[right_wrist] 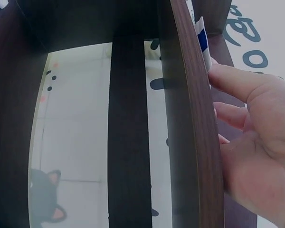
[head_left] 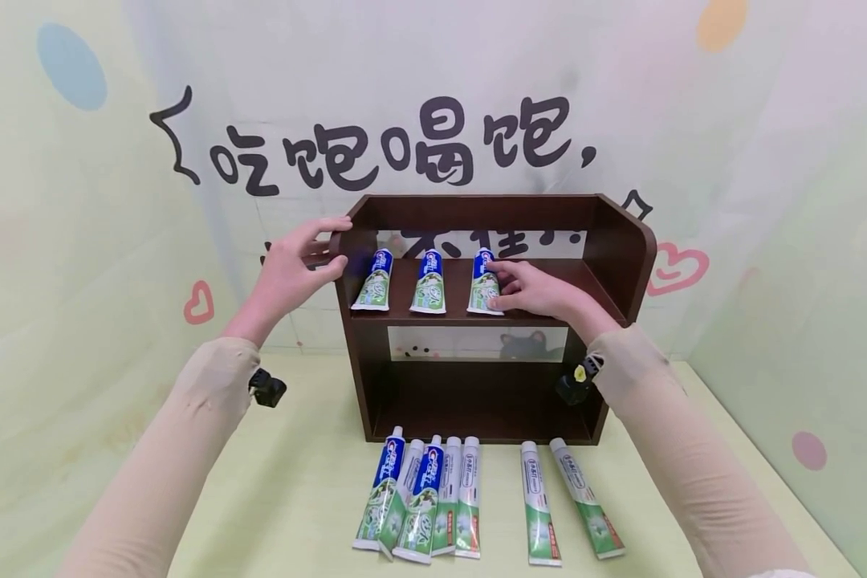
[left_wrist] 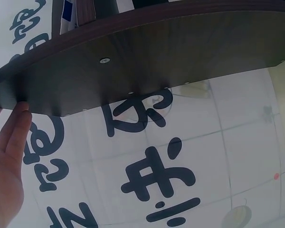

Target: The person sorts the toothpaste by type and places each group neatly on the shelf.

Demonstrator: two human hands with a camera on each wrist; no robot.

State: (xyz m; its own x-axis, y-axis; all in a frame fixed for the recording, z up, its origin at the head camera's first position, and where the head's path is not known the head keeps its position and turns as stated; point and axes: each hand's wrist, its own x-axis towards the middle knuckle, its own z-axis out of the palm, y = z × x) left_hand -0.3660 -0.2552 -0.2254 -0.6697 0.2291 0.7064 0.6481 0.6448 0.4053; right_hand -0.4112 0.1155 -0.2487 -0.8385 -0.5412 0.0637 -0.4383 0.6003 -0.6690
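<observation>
My left hand [head_left: 289, 269] holds the left side panel of a dark brown two-tier shelf [head_left: 470, 210], its thumb and fingers at the panel's edges. In the left wrist view, fingertips touch the outer face of that panel [left_wrist: 147, 52]. On the upper tier, my right hand [head_left: 542, 291] pinches the rightmost blue, white and green toothpaste tube [head_left: 479, 282] at its right side. The right wrist view has the thumb against the tube's flat end [right_wrist: 203, 42]. Two matching tubes, one in the middle [head_left: 429, 282] and one at left [head_left: 375, 282], lie crimped end forward.
In front of the shelf lie more tubes on the pale yellow table [head_left: 260, 482]: two blue-capped-end ones, such as this tube [head_left: 384, 494], overlap several white and green tubes [head_left: 470, 498]. Two white and green tubes [head_left: 539, 502] lie apart at right. A printed wall [head_left: 433, 64] stands behind.
</observation>
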